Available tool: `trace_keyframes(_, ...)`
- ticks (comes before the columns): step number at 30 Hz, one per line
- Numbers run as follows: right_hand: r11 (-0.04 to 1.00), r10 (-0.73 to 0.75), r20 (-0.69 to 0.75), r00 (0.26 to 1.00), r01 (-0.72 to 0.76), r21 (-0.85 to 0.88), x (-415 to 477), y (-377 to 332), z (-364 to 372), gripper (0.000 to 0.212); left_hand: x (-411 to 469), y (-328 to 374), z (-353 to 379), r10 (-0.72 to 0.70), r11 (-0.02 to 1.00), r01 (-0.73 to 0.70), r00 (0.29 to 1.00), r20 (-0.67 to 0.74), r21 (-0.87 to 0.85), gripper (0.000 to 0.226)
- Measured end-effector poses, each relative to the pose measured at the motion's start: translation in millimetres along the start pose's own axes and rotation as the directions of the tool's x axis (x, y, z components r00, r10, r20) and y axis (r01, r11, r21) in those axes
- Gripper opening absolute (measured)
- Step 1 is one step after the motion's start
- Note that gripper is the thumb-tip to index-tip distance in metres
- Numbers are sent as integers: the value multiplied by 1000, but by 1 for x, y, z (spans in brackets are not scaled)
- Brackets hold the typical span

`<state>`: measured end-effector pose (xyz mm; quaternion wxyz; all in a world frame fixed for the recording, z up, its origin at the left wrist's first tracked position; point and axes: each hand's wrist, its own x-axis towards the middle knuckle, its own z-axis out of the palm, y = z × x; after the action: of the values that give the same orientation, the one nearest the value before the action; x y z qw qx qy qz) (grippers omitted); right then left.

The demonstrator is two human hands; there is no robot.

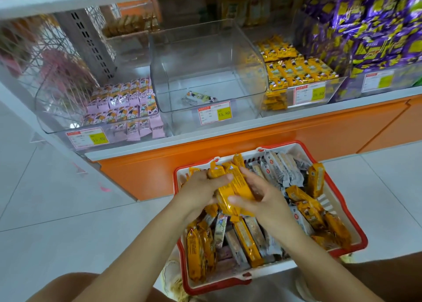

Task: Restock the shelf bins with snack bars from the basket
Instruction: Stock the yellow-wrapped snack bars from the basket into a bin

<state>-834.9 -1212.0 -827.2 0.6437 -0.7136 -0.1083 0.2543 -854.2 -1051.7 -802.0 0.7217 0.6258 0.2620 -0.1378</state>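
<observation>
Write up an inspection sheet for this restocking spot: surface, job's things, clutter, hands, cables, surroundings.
Surface: white shelf ledge above an orange base panel; pale tiled floor.
Job's things: red-rimmed basket on the floor, full of yellow and silver bars; middle bin holds only one bar; pink-pack bin and yellow-pack bin partly stocked.
Clutter: nothing seen.
Hands: left hand and right hand together grip a bunch of yellow bars over the basket.
Cables: nothing seen.
Surroundings: purple packs piled at right; price tags on the bin fronts.
</observation>
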Motion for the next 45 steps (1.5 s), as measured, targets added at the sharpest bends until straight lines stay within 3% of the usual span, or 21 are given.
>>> trace_keyframes(5, 949, 163, 24, 986, -163, 268, 11, 1, -19, 60, 2, 8, -5, -46, 941, 66, 996, 70, -331, 23)
trace_keyframes(8, 918, 142, 16, 990, -137, 372, 13, -1, -26, 40, 3, 8, -7, -53, 909, 86, 994, 92, -408, 16)
trace_keyframes(13, 976, 75, -93, 993, -54, 210, 10, -3, -30, 54, 6, 10, -11, -66, 872, 111, 992, 112, -476, 39)
trace_keyframes(15, 993, 10, -134, 991, 6, 121, 9, -5, -29, 57, 5, 11, -10, -65, 871, 122, 989, 135, -475, 32)
trace_keyframes(18, 991, -78, -171, 982, 95, 92, 7, -10, -27, 49, 3, 12, -8, -50, 882, 130, 981, 185, -452, 20)
trace_keyframes(22, 983, -182, -224, 957, 173, -62, 6, -12, -21, 44, 1, 12, -5, -45, 902, 146, 968, 246, -408, 33)
trace_keyframes(27, 939, -258, -115, 959, 221, -262, 2, -15, -14, 57, 0, 12, -3, -20, 846, 159, 964, 266, -510, 29)
trace_keyframes(30, 959, -233, -83, 969, 215, -182, -1, -20, -14, 66, 1, 13, -2, 2, 823, 132, 972, 236, -552, 35)
trace_keyframes(33, 979, -191, -40, 981, 187, -75, -2, -22, -14, 60, -1, 14, 0, 16, 819, 98, 981, 192, -566, 38)
trace_keyframes(37, 941, -213, -29, 977, 197, -274, 1, -26, -8, 86, -1, 17, 9, 84, 830, -18, 992, 93, -557, 45)
trace_keyframes(41, 844, -375, -145, 916, 272, -462, 12, -45, -8, 80, -2, 36, 20, 222, 823, -135, 970, 94, -552, 25)
trace_keyframes(43, 843, -430, -199, 881, 312, -439, 21, -59, -17, 70, -3, 55, 22, 294, 851, -208, 950, 109, -482, 25)
trace_keyframes(45, 846, -478, -275, 834, 352, -401, 31, -75, -32, 65, -3, 74, 19, 387, 906, -375, 922, 22, -198, 28)
